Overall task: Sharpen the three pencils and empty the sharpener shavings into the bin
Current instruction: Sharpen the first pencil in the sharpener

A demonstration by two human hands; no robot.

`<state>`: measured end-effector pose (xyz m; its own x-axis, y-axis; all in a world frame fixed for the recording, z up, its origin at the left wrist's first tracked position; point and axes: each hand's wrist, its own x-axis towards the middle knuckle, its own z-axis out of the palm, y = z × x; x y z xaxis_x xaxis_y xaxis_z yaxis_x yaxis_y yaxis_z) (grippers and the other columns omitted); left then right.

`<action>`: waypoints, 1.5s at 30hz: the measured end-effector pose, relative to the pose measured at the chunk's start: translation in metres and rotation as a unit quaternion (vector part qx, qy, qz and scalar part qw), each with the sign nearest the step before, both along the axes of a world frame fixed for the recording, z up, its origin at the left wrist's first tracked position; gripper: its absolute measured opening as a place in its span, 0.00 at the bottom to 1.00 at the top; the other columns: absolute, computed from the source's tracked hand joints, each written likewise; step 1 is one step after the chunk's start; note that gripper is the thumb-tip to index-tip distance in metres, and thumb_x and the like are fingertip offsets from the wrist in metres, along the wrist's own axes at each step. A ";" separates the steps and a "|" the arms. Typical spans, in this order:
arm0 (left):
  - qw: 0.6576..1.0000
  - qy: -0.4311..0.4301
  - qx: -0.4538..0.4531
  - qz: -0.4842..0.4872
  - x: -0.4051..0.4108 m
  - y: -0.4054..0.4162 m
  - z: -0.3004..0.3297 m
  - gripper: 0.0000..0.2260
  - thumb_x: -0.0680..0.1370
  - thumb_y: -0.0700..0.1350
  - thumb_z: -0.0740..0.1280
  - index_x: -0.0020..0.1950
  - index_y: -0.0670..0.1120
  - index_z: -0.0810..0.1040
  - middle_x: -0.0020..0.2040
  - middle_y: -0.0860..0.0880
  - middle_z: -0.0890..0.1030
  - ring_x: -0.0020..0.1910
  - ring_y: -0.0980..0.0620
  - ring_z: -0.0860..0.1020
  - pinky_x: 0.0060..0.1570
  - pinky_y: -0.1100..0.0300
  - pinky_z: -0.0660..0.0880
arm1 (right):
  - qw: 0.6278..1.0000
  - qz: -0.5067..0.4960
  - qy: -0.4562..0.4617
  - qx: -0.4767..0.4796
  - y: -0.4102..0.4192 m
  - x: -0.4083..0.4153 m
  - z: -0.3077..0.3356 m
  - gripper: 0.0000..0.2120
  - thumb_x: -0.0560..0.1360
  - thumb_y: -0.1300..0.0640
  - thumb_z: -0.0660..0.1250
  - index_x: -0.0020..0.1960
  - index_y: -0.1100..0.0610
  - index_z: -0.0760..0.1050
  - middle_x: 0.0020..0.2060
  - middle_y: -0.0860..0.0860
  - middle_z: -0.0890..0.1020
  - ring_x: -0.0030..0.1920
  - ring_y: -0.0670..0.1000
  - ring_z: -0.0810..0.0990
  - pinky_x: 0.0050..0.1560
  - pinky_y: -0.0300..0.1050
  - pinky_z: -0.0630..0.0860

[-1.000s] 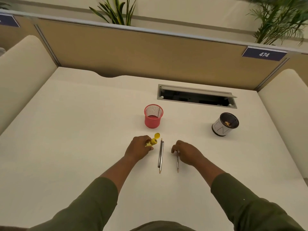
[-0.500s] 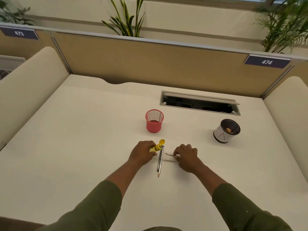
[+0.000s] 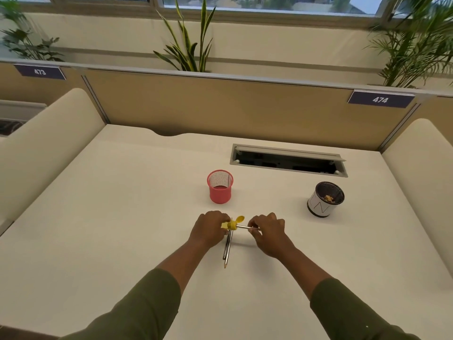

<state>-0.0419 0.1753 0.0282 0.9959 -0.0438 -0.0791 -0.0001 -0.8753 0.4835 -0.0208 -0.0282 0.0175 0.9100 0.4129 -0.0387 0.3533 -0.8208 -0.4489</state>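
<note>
Two pencils (image 3: 227, 249) lie side by side mid-desk (image 3: 110, 217). Just past them my left hand (image 3: 209, 230) grips the yellow sharpener (image 3: 231, 225) and my right hand (image 3: 268, 231) pinches the third pencil (image 3: 244, 227), tip in it. Farther back: pink mesh cup (image 3: 220, 187), and the bin (image 3: 325, 199) toward the right edge.

Pink mesh cup (image 3: 220, 187) on desk (image 3: 110, 217); cable hatch (image 3: 288, 160) behind.
</note>
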 end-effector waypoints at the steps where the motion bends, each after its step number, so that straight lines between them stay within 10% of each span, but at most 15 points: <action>1: 1.000 -0.002 0.007 -0.004 0.000 -0.001 0.000 0.12 0.72 0.45 0.71 0.55 0.50 0.81 0.50 0.48 0.82 0.51 0.46 0.78 0.50 0.53 0.72 | 1.000 0.006 -0.010 0.001 -0.002 0.000 0.001 0.06 0.79 0.50 0.60 0.52 0.48 0.76 0.45 0.45 0.78 0.51 0.50 0.68 0.52 0.50 0.63; 18: 0.999 0.008 -0.045 -0.009 0.010 -0.005 0.007 0.11 0.72 0.41 0.71 0.54 0.48 0.83 0.51 0.44 0.82 0.51 0.45 0.77 0.50 0.51 0.76 | 0.995 0.078 -0.027 0.052 -0.013 -0.001 0.004 0.10 0.78 0.52 0.63 0.57 0.55 0.75 0.47 0.50 0.78 0.47 0.49 0.75 0.47 0.40 0.70; 26: 0.995 0.012 -0.097 -0.001 0.014 -0.001 0.006 0.12 0.67 0.40 0.76 0.49 0.40 0.83 0.46 0.41 0.83 0.45 0.44 0.79 0.47 0.52 0.78 | 0.958 0.127 -0.249 -0.062 -0.019 0.004 0.013 0.09 0.77 0.51 0.62 0.43 0.54 0.77 0.34 0.48 0.76 0.33 0.51 0.74 0.23 0.43 0.63; 35: 0.994 0.021 -0.106 -0.036 0.021 -0.001 0.001 0.09 0.72 0.35 0.70 0.50 0.42 0.83 0.42 0.44 0.84 0.34 0.55 0.76 0.35 0.78 0.67 | 0.946 0.142 -0.278 -0.083 -0.024 0.006 0.013 0.12 0.78 0.50 0.60 0.42 0.55 0.76 0.31 0.49 0.74 0.28 0.51 0.71 0.22 0.42 0.57; 40: 0.995 -0.028 -0.081 -0.059 0.029 -0.001 0.002 0.07 0.72 0.34 0.69 0.46 0.43 0.83 0.40 0.43 0.83 0.35 0.52 0.78 0.40 0.61 0.76 | 0.997 -0.017 -0.066 0.035 -0.005 0.002 0.026 0.19 0.79 0.50 0.59 0.36 0.57 0.79 0.26 0.51 0.76 0.26 0.53 0.72 0.28 0.42 0.63; 43: 0.993 -0.054 -0.068 -0.082 0.031 0.001 0.003 0.09 0.70 0.32 0.67 0.44 0.43 0.83 0.39 0.44 0.83 0.37 0.48 0.81 0.40 0.56 0.79 | 0.927 -0.173 0.255 0.215 0.001 0.010 0.037 0.16 0.77 0.51 0.65 0.35 0.58 0.83 0.28 0.52 0.76 0.23 0.49 0.67 0.26 0.39 0.62; 45: 0.993 -0.060 -0.063 -0.081 0.030 0.002 0.001 0.09 0.70 0.32 0.68 0.45 0.43 0.83 0.40 0.44 0.83 0.39 0.48 0.80 0.40 0.58 0.78 | 0.937 -0.147 0.258 0.185 -0.001 0.011 0.040 0.16 0.77 0.51 0.64 0.36 0.56 0.83 0.28 0.50 0.76 0.24 0.48 0.68 0.25 0.39 0.63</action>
